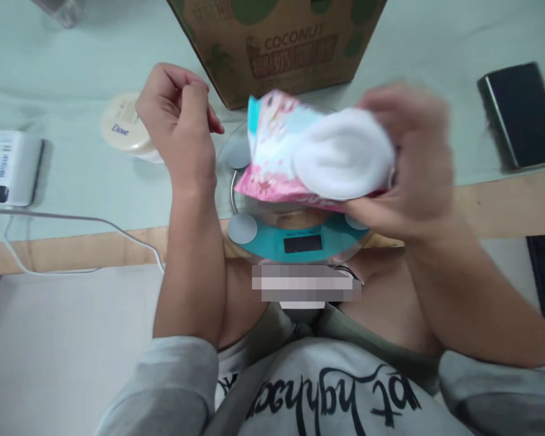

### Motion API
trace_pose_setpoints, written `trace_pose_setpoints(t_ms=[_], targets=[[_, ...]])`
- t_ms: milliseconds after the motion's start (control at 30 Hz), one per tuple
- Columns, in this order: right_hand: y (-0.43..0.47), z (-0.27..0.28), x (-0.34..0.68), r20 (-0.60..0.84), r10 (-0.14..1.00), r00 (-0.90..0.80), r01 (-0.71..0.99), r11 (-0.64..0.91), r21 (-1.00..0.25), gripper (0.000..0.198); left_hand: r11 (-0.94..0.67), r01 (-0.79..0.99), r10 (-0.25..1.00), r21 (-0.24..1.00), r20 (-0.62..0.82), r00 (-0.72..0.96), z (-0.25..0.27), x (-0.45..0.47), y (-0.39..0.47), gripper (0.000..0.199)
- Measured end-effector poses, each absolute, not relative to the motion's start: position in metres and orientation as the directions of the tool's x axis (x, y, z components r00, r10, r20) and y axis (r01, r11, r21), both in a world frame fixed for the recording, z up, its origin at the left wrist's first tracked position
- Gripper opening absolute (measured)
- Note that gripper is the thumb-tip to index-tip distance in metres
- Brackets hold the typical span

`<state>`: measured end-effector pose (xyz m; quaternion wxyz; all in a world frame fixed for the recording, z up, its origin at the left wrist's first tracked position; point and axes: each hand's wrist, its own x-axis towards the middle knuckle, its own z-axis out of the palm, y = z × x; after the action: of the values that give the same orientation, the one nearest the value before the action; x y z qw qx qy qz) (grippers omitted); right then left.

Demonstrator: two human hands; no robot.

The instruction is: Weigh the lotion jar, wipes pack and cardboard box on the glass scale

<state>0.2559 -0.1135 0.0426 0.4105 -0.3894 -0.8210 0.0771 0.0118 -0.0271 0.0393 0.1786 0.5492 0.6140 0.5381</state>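
My right hand (413,157) grips a pack of wet wipes (277,151) by one end. The pack is pink, white and light blue, with a white oval lid, and is held above a round glass scale (258,242). Motion blurs this hand slightly. The scale has a turquoise band, a dark display and grey round pads; the pack hides part of it. My left hand (177,115) is raised to the left of the pack, fingers curled in and thumb against them, with nothing visible in it. Beside that hand, partly covered by it, stands a cream Dove jar (122,124).
A cardboard coconut box (281,54) stands behind the scale. On the right lies a black rectangular object (522,115). A white device (13,166) sits at the left, near a white cable (95,219). The table's wooden front edge (504,203) runs before my lap.
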Motion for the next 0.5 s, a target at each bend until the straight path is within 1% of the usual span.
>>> trace_pose_setpoints(t_ms=[33,67,100,133,167,200,233,267,300,333,367,400,433,500], targets=[[-0.115,0.041,0.252,0.551,0.715,-0.429,0.617,0.678,-0.400,0.069,-0.167,0.488,0.870,0.857,0.361,-0.336,0.039,0.010,-0.028,0.020],[-0.115,0.038,0.252,0.473,0.744,-0.471,0.651,0.656,-0.383,0.071,-0.154,0.492,0.871,0.857,0.352,-0.342,0.039,0.008,-0.028,0.020],[-0.114,0.036,0.255,0.413,0.763,-0.497,0.651,0.643,-0.403,0.074,-0.139,0.497,0.871,0.856,0.345,-0.350,0.038,0.006,-0.029,0.020],[-0.113,0.033,0.261,0.396,0.767,-0.505,0.610,0.641,-0.466,0.075,-0.117,0.508,0.873,0.853,0.332,-0.357,0.038,0.003,-0.029,0.019],[-0.110,0.030,0.267,0.410,0.775,-0.481,0.550,0.631,-0.548,0.074,-0.085,0.525,0.880,0.847,0.311,-0.358,0.038,0.000,-0.030,0.017],[-0.106,0.026,0.273,0.432,0.804,-0.408,0.502,0.593,-0.629,0.069,-0.041,0.560,0.895,0.828,0.279,-0.347,0.038,-0.003,-0.031,0.015],[-0.103,0.023,0.278,0.430,0.857,-0.283,0.495,0.515,-0.700,0.061,0.013,0.606,0.912,0.796,0.239,-0.334,0.038,-0.007,-0.032,0.013],[-0.099,0.019,0.281,0.390,0.912,-0.124,0.534,0.393,-0.749,0.052,0.065,0.654,0.931,0.753,0.190,-0.311,0.038,-0.010,-0.033,0.012],[-0.095,0.016,0.283,0.314,0.948,0.040,0.609,0.226,-0.760,0.045,0.104,0.697,0.950,0.709,0.137,-0.281,0.037,-0.013,-0.035,0.011],[-0.092,0.013,0.283,0.228,0.957,0.179,0.686,0.045,-0.726,0.040,0.133,0.733,0.965,0.668,0.081,-0.249,0.037,-0.016,-0.037,0.012],[-0.089,0.011,0.282,0.149,0.951,0.270,0.744,-0.108,-0.659,0.037,0.151,0.759,0.975,0.633,0.029,-0.218,0.038,-0.017,-0.039,0.013],[-0.087,0.010,0.280,0.089,0.944,0.316,0.779,-0.205,-0.592,0.035,0.165,0.777,0.981,0.608,-0.019,-0.193,0.038,-0.018,-0.041,0.015],[-0.085,0.010,0.279,0.049,0.942,0.333,0.800,-0.255,-0.544,0.035,0.175,0.789,0.983,0.589,-0.062,-0.172,0.039,-0.019,-0.043,0.019],[-0.085,0.012,0.275,0.006,0.943,0.333,0.811,-0.283,-0.512,0.033,0.190,0.812,0.981,0.552,-0.126,-0.145,0.042,-0.018,-0.046,0.026]])
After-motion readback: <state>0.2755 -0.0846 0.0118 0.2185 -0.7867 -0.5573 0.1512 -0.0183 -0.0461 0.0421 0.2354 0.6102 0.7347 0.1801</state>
